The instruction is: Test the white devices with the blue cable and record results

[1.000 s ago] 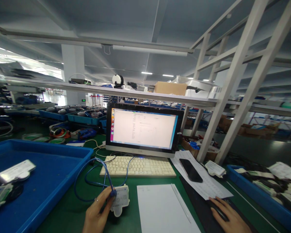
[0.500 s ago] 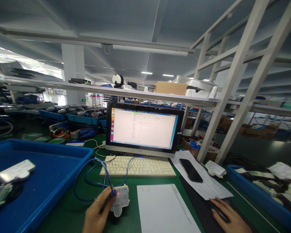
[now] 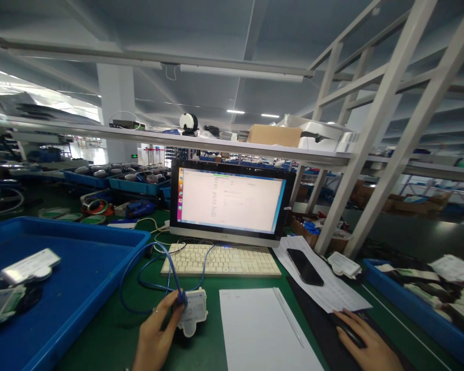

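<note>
My left hand (image 3: 159, 330) pinches the plug end of a blue cable (image 3: 160, 246), which meets the face of a small white plastic device (image 3: 194, 312) at the lower middle. The cable loops back toward the keyboard (image 3: 224, 261). My right hand (image 3: 367, 340) is wrapped over a black computer mouse (image 3: 350, 332) on a dark mouse pad (image 3: 313, 319). Between my hands lies a white sheet of paper (image 3: 255, 330) with a slim pen-like stick (image 3: 288, 317) on it. A lit monitor (image 3: 230, 201) stands behind the keyboard.
At the left is a blue tray (image 3: 81, 268) with white devices (image 3: 31, 265) in it. To the right, a black phone (image 3: 304, 266) rests on printed papers (image 3: 340, 296), near another white device (image 3: 344, 265) and a filled blue bin (image 3: 413, 304). Metal posts (image 3: 375, 123) rise behind.
A red light seen on the device earlier no longer shows. Both hands keep their holds. The whole view has shifted slightly.
</note>
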Available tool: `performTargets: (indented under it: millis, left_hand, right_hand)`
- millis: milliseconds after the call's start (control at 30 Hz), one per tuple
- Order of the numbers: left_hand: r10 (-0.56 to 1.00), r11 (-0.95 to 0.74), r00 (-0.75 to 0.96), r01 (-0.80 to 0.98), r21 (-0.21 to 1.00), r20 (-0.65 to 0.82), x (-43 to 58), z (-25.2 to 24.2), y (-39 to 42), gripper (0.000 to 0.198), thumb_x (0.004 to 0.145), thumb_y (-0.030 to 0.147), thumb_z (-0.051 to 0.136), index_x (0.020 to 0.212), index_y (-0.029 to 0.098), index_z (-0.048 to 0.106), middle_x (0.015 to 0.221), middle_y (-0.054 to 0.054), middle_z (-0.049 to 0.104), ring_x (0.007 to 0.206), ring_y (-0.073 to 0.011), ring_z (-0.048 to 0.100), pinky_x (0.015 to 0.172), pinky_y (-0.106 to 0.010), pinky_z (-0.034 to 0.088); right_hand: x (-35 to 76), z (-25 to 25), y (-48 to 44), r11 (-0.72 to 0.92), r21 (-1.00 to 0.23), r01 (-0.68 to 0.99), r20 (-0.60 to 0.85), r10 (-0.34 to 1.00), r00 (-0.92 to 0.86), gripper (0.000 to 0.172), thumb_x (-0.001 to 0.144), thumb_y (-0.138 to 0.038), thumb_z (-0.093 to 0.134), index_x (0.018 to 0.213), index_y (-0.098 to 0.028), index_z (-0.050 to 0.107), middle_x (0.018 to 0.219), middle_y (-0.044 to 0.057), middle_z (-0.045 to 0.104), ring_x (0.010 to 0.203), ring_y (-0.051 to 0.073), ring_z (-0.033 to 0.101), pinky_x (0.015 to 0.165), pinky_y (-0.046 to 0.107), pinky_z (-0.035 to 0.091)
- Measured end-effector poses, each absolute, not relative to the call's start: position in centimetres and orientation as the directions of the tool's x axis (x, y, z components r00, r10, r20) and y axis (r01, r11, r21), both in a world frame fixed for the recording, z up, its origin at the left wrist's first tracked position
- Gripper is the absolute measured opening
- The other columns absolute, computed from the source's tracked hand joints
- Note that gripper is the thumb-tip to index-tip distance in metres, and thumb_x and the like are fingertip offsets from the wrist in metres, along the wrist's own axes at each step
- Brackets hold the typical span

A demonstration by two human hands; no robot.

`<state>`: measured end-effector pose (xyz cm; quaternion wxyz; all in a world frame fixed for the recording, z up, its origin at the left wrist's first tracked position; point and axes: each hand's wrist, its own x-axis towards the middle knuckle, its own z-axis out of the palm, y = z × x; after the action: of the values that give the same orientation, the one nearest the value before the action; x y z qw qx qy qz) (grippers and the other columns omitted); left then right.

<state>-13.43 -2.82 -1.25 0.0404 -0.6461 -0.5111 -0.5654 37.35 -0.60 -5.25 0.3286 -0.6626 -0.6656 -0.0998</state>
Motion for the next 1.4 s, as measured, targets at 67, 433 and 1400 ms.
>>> performTargets:
  millis: [67, 433, 1400]
  left_hand:
    - [0.631, -0.456, -0.18, 0.7, 0.549, 0.755, -13.37, -1.17, -2.84, 0.03, 0.08, 0.042, 0.054, 0.101, 0.022, 0.064, 0.094, -0.002, 0.069, 0.081, -0.018, 0.067, 0.074, -0.024, 0.054]
    - [0.566, -0.51, -0.114, 0.729, 0.456, 0.816, -13.38, -1.24, -2.89, 0.027, 0.081, 0.035, 0.055, 0.104, 0.023, 0.06, 0.099, -0.001, 0.068, 0.087, -0.0147, 0.065, 0.08, -0.02, 0.05]
    - [0.584, -0.559, -0.078, 0.684, 0.469, 0.808, -13.73, -1.48, -2.95, 0.028, 0.082, 0.033, 0.054, 0.108, 0.025, 0.059, 0.106, -0.002, 0.065, 0.095, -0.0169, 0.062, 0.084, -0.024, 0.047]
  right_hand:
    - [37.24, -5.15, -0.64, 0.097, -0.304, 0.948, 0.569, 0.816, 0.099, 0.041, 0.072, -0.053, 0.047, 0.099, -0.029, 0.067, 0.111, 0.003, 0.062, 0.1, 0.025, 0.059, 0.084, 0.038, 0.049]
    - [37.28, -5.08, -0.58, 0.085, -0.302, 0.95, 0.557, 0.824, 0.104, 0.041, 0.073, -0.053, 0.047, 0.099, -0.029, 0.068, 0.111, 0.003, 0.062, 0.1, 0.025, 0.059, 0.083, 0.037, 0.05]
    - [37.25, -5.07, -0.74, 0.099, -0.297, 0.95, 0.527, 0.846, 0.077, 0.041, 0.072, -0.054, 0.049, 0.101, -0.03, 0.067, 0.114, 0.002, 0.061, 0.101, 0.025, 0.058, 0.083, 0.036, 0.05]
